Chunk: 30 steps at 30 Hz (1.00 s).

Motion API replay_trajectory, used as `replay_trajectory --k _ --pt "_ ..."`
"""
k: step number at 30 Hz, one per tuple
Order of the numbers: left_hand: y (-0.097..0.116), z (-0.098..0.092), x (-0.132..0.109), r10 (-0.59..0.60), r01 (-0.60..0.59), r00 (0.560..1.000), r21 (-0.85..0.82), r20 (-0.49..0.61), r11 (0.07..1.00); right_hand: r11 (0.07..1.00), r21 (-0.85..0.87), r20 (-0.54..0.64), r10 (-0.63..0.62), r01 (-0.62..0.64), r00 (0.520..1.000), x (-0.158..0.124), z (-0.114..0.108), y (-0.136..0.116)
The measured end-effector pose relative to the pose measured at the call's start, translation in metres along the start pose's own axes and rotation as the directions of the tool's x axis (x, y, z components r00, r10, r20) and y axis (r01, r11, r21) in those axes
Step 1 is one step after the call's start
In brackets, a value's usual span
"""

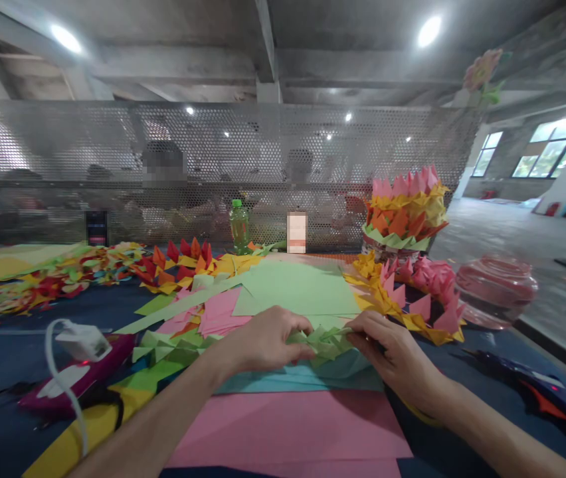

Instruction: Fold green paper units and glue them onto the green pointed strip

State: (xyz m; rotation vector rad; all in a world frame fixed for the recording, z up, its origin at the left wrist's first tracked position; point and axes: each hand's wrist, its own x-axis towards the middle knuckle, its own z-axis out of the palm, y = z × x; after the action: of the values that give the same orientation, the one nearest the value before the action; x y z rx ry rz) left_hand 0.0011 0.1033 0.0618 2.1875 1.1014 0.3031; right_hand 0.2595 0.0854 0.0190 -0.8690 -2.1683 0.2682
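Between my two hands is a strip of folded light green paper petals [323, 342]. My left hand [276, 338] curls over its left end, thumb and fingers closing on the paper. With a pinch, my right hand [387, 345] grips the right end of the strip. Beneath them lie blue paper sheets [283, 380] and pink paper sheets [287, 428]. Just beyond my hands rests a stack of pale green paper [297, 285]. More folded green pieces [171, 350] lie left of my left hand.
A purple power strip [81, 378] with a white charger sits left, and a dark glue gun [532, 378] right. Farther back stand a green-capped bottle [239, 227], a layered paper flower [405, 209] and a pinkish clear jar [497, 292]. A perforated metal screen [263, 146] crosses behind.
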Motion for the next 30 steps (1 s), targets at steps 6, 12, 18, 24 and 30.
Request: replay_trajectory --k 6,12,18,24,30 --pt "-0.0012 0.0004 -0.0006 -0.003 0.003 1.0 -0.015 0.001 1.0 1.0 0.001 0.001 -0.001 0.001 1.0 0.0007 -0.0001 -0.0018" --pt "0.0007 -0.0002 -0.0006 -0.004 0.004 1.0 -0.03 -0.007 1.0 1.0 -0.01 -0.004 -0.009 0.008 1.0 0.0004 0.0004 -0.0012" --pt "0.0012 -0.0004 -0.0013 0.006 -0.007 1.0 -0.052 -0.016 0.999 1.0 -0.012 -0.012 -0.002 0.002 1.0 -0.0004 -0.0002 -0.0018" --pt "-0.0003 -0.0003 -0.0003 -0.001 -0.001 1.0 -0.072 -0.023 0.997 1.0 -0.016 -0.02 -0.012 0.012 1.0 -0.0006 -0.0004 -0.0006" --pt "-0.0002 -0.0004 -0.0008 -0.008 0.006 1.0 -0.09 -0.025 0.996 1.0 -0.019 -0.016 -0.02 0.02 1.0 0.0007 -0.001 -0.0006"
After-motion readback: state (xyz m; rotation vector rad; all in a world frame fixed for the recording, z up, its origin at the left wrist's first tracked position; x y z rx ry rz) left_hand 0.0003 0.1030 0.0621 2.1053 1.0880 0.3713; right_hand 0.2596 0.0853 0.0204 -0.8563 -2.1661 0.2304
